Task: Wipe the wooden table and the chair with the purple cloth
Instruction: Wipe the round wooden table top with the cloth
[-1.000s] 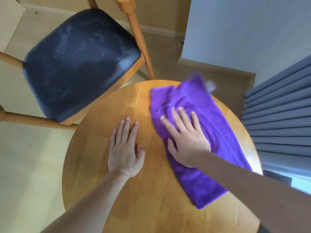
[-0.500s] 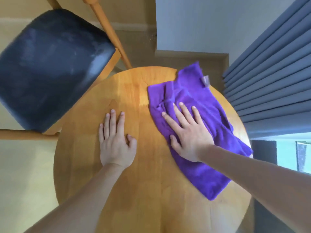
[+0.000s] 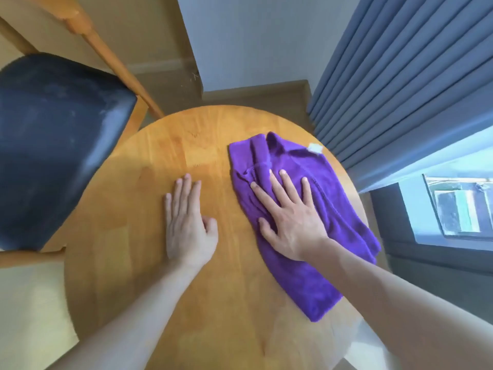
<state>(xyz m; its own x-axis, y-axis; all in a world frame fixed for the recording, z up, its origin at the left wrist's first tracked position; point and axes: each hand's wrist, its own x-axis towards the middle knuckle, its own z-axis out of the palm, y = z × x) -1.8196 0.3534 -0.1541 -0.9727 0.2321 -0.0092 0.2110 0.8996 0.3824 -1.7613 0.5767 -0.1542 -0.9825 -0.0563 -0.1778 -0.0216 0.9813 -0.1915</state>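
A: Head view first. What do the hands do?

B: The right hand lies flat on the cloth, palm down, fingers spread and straight. It presses the cloth onto the table and does not clench it. The left hand lies flat on bare wood, fingers together, thumb out, holding nothing.

A: And the cloth?

B: It is purple and rumpled, lying on the right half of the round table. It runs from near the far edge down towards the near right edge. A small white tag sits at its far corner. Folds bunch up just ahead of the fingertips.

A: The chair?

B: The chair stands at the left, its dark seat pad overlapping the table's left rim in the picture. Pale smudges show on the pad. Its wooden frame rises behind.

A: What is on the right?

B: A blue curtain hangs just beyond the table, with a window below it.
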